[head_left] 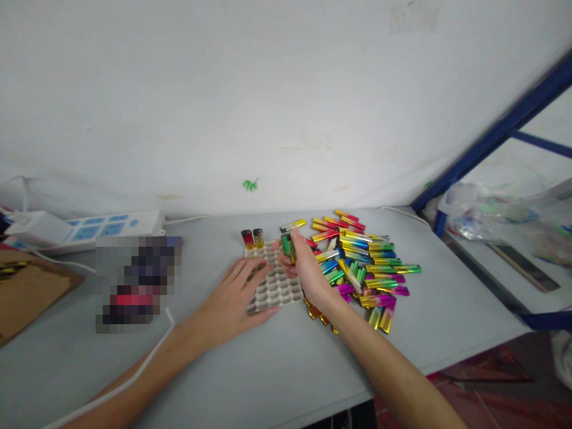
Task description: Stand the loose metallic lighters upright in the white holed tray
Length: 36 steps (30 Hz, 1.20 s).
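A grey tray (286, 292) with rows of small oval slots lies on the table in front of me. Two lighters stand upright at its far left corner, a red and yellow lighter (248, 239) and a dark-topped yellow lighter (258, 238). My left hand (243, 292) rests on the tray's left side, fingers spread and holding nothing. Above the tray's right side, my right hand (301, 262) is closed around a green lighter (286, 243). Beyond that hand lies a yellow lighter (293, 225). To its right is a heap of shiny coloured lighters (357, 271), partly hidden by my hand and forearm.
A white power strip (107, 226) sits against the wall at the left, near a blurred-out dark object (143, 280) and brown cardboard (31, 292). A white cable (147, 363) crosses over my left forearm. At the right stand a blue metal frame (491, 140) and plastic bags (504, 220).
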Motion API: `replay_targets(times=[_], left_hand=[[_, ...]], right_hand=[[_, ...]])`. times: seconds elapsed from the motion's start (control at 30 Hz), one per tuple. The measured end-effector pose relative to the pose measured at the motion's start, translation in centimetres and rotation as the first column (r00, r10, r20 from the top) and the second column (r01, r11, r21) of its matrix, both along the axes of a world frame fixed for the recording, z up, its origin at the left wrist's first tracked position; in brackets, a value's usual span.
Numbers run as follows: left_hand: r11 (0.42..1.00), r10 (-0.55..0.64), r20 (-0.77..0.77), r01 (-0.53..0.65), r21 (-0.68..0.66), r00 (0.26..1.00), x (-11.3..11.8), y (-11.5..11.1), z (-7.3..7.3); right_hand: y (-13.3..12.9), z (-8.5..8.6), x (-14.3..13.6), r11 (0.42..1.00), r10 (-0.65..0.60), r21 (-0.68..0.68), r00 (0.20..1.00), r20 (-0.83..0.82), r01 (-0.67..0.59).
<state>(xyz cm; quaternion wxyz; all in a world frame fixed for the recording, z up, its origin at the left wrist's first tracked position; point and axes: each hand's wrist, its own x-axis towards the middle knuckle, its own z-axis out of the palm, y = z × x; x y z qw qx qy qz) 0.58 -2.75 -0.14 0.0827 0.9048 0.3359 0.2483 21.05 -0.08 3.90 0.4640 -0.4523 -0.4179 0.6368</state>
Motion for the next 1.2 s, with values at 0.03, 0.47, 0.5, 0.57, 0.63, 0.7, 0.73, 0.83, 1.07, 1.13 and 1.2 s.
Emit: replay_targets(times=[0.03,0.47,0.5,0.57,0.63,0.7,0.73,0.83,1.07,1.13,1.2], left_hand=[[1.0,-0.001,-0.004,0.001,0.002,1.0,0.0,0.0,0.1],[1.0,0.024,-0.01,-0.024,0.004,1.0,0.0,-0.2,-0.1],[1.0,0.026,-0.011,-0.026,0.009,1.0,0.1,-0.3,-0.1],[0.999,0.029,-0.007,-0.029,0.017,1.0,0.1,-0.3,-0.1],[0.999,0.03,-0.006,-0.03,0.019,1.0,0.2,-0.3,-0.1],[0.999,0.031,-0.014,-0.031,0.02,0.999,0.2,-0.3,-0.1],[0.999,0.031,-0.019,-0.031,0.022,0.999,0.2,-0.3,-0.2],[0.999,0.033,-0.03,-0.032,0.028,0.999,0.3,-0.2,-0.2],[0.999,0.036,-0.021,-0.036,-0.005,0.999,0.2,-0.3,-0.3],[0.999,0.039,-0.017,-0.039,-0.006,0.999,0.3,-0.2,-0.3],[0.999,0.037,-0.009,-0.037,-0.007,0.999,0.3,-0.2,-0.4]], right_hand=[[0.1,0.0,0.1,1.0,-0.011,0.029,0.999,-0.034,0.011],[4.1,-1.3,2.1,0.905,-0.117,0.424,0.931,0.346,-0.044],[4.4,-1.4,2.0,0.904,-0.139,0.425,0.907,0.397,-0.047],[4.9,-1.3,1.7,0.898,-0.182,0.434,0.841,0.51,-0.07],[5.2,-1.2,1.3,0.896,-0.202,0.435,0.785,0.585,-0.093],[5.4,-1.0,1.0,0.898,-0.205,0.428,0.765,0.611,-0.102],[5.5,-1.0,0.9,0.899,-0.203,0.426,0.761,0.616,-0.105],[5.6,-0.9,0.8,0.896,-0.202,0.425,0.734,0.648,-0.129],[6.1,-0.1,2.0,0.855,-0.145,0.41,0.613,0.777,-0.318],[6.2,0.1,2.2,0.843,-0.151,0.394,0.542,0.827,-0.367],[6.3,0.4,2.2,0.829,-0.173,0.384,0.467,0.867,-0.406]])
